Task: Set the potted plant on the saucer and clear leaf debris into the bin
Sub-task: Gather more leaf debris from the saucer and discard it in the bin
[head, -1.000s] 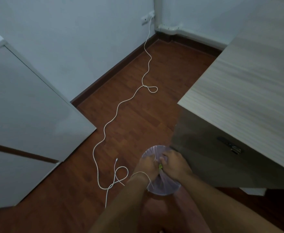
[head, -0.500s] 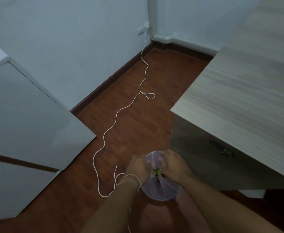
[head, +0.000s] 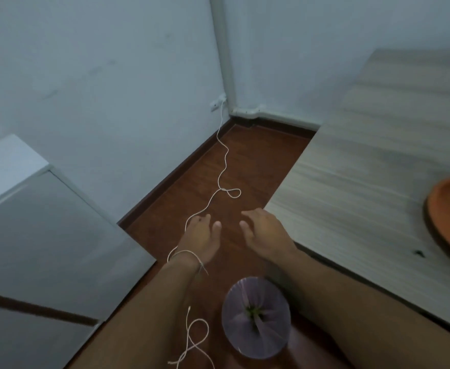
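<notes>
Down on the floor, the bin (head: 255, 316) stands between the person's forearms, lined with a pale purple bag whose folds gather toward the middle, and a small clump of green leaf debris (head: 253, 312) lies at the bottom of it. Both hands hover above the wooden floor (head: 250, 166) beyond the bin: the left hand (head: 201, 237) with its fingers loosely spread and nothing in them, the right hand (head: 265, 233) likewise open and empty, close by the corner of the table (head: 351, 182). A thin string is looped around the left wrist. My reading is that the debris-clearing step is at or near its end, since green scraps sit in the bin and neither hand carries anything. At the right edge of the view an orange saucer (head: 447, 217) rests on the table, bare as far as it shows; the potted plant is nowhere in sight, so that step looks not yet done, though the frame cuts off much of the tabletop and I may be missing it. The next move likely calls for turning to the table, finding the pot, gripping it with both hands and lowering it level onto the saucer's centre. A white cable (head: 224, 169) trails across the floor. No brand, label or writing can be read anywhere.
</notes>
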The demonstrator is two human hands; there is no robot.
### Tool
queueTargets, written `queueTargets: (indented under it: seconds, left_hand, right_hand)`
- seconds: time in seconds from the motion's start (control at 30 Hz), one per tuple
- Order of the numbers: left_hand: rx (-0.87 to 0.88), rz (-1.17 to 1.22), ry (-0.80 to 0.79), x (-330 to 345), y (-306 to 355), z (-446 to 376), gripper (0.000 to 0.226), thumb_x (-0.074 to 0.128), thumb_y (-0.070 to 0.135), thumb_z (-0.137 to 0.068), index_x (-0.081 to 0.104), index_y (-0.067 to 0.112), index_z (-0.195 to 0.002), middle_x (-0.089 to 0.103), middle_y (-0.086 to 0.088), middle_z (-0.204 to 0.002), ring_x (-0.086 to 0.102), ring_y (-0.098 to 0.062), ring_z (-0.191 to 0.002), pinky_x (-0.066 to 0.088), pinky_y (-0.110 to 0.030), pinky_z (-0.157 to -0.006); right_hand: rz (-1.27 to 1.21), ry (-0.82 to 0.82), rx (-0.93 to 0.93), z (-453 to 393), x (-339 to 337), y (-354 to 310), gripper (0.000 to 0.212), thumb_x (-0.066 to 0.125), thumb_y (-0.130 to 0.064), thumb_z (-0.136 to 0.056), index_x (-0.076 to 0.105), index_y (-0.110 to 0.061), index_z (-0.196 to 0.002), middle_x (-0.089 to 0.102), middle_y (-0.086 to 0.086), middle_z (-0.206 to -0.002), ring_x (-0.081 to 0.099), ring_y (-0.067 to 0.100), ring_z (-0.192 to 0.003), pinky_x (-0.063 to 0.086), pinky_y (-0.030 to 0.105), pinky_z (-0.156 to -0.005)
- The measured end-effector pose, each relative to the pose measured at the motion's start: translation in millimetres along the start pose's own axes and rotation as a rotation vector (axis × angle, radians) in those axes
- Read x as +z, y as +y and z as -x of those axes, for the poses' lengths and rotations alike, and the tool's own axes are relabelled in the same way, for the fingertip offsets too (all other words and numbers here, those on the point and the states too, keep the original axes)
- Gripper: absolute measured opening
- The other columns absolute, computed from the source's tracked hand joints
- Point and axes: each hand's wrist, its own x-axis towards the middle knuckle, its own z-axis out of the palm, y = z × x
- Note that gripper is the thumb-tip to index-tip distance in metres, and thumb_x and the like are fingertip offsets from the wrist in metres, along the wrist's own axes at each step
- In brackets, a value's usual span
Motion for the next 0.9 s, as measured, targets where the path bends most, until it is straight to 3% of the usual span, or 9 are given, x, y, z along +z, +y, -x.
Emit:
queueTargets:
  seconds: [0.13,0.27,0.53,0.7,0.8,0.9]
  left_hand:
    - [0.094,-0.01,0.051,-33.6,48.5,-11.5,0.048,0.037,0.031,-0.103,0.051,-0.001,-0.136,0.052,-0.023,-0.137,0.05,-0.035,-0.129,0.035,-0.036,-0.108]
    - [0.24,-0.026,0.057,-29.4,105.2,-25.3,0.053,0.035,0.034,-0.103,0.047,0.001,-0.142,0.051,-0.022,-0.141,0.047,-0.033,-0.133,0.035,-0.037,-0.111]
    - [0.528,-0.057,-0.18,51.2,238.7,-15.3,0.061,0.044,0.04,-0.099,0.032,0.011,-0.152,0.041,-0.014,-0.151,0.044,-0.029,-0.137,0.035,-0.041,-0.116]
    - [0.609,-0.165,-0.329,110.9,311.6,15.1,0.069,0.053,0.039,-0.095,0.026,0.015,-0.154,0.04,-0.011,-0.152,0.043,-0.027,-0.138,0.035,-0.037,-0.116]
    - [0.644,-0.254,-0.391,135.4,339.5,25.2,0.063,0.06,0.038,-0.09,0.039,0.019,-0.146,0.049,-0.01,-0.141,0.05,-0.028,-0.13,0.041,-0.038,-0.109]
    - [0.631,-0.231,-0.38,147.8,359.0,23.6,0.039,0.066,0.035,-0.082,0.062,0.019,-0.117,0.064,-0.01,-0.112,0.063,-0.03,-0.107,0.052,-0.039,-0.093]
  right_hand:
    - [-0.044,0.141,0.024,-7.5,-54.0,-3.3,0.037,0.052,-0.029,-0.099,0.065,-0.011,-0.129,0.069,0.012,-0.119,0.064,0.03,-0.112,0.047,0.038,-0.098]
    - [-0.031,0.215,0.048,1.4,-113.0,21.1,0.041,0.05,-0.032,-0.1,0.062,-0.01,-0.133,0.067,0.012,-0.129,0.06,0.028,-0.12,0.045,0.038,-0.105]
    - [0.132,0.286,0.217,79.0,-239.4,156.6,0.041,0.055,-0.031,-0.099,0.061,-0.009,-0.134,0.066,0.013,-0.132,0.058,0.03,-0.124,0.041,0.037,-0.106]
    - [0.22,0.275,0.38,138.2,-288.2,233.2,0.041,0.051,-0.033,-0.1,0.059,-0.013,-0.134,0.071,0.013,-0.119,0.064,0.032,-0.113,0.048,0.038,-0.09]
    - [0.226,0.241,0.401,169.8,-298.4,263.4,0.034,0.055,-0.031,-0.098,0.063,-0.016,-0.126,0.07,0.01,-0.115,0.064,0.028,-0.109,0.042,0.029,-0.081]
    - [0.233,0.137,0.364,191.5,-305.7,283.7,0.027,0.059,-0.03,-0.095,0.071,-0.016,-0.114,0.072,0.009,-0.105,0.067,0.026,-0.099,0.045,0.03,-0.08]
